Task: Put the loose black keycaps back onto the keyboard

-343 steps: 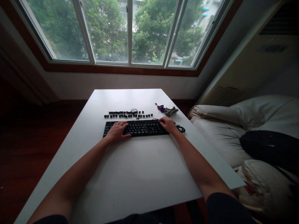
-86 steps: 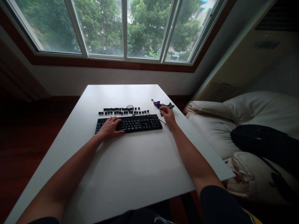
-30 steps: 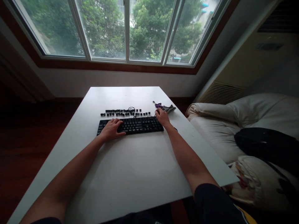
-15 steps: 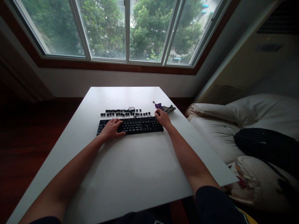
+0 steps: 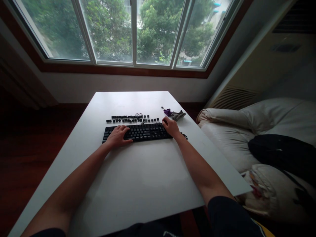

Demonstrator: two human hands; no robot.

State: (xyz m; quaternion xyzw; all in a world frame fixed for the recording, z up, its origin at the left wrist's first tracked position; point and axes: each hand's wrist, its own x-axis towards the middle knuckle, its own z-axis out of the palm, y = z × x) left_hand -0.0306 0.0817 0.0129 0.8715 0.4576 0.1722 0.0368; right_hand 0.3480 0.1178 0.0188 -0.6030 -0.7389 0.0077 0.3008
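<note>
A black keyboard [image 5: 144, 131] lies across the far half of the white table [image 5: 138, 184]. My left hand [image 5: 118, 136] rests flat on its left end, fingers stretched over the keys. My right hand [image 5: 170, 127] is at the keyboard's far right corner with its fingers curled down and pressed together; what they pinch is too small to make out. A row of loose black keycaps [image 5: 130, 119] sits just behind the keyboard, with a thin wire loop [image 5: 139, 115] among them.
A purple item [image 5: 168, 112] and a grey bundle [image 5: 178, 115] lie at the table's right rear. A black cable [image 5: 184, 135] curls by my right wrist. A white cushion [image 5: 249, 125] with a dark bag [image 5: 283, 151] sits to the right. Windows fill the far wall.
My right hand, which had been lifted toward the purple item, has come back down to the keyboard's right corner and shifted slightly nearer. My left hand has stayed on the keyboard.
</note>
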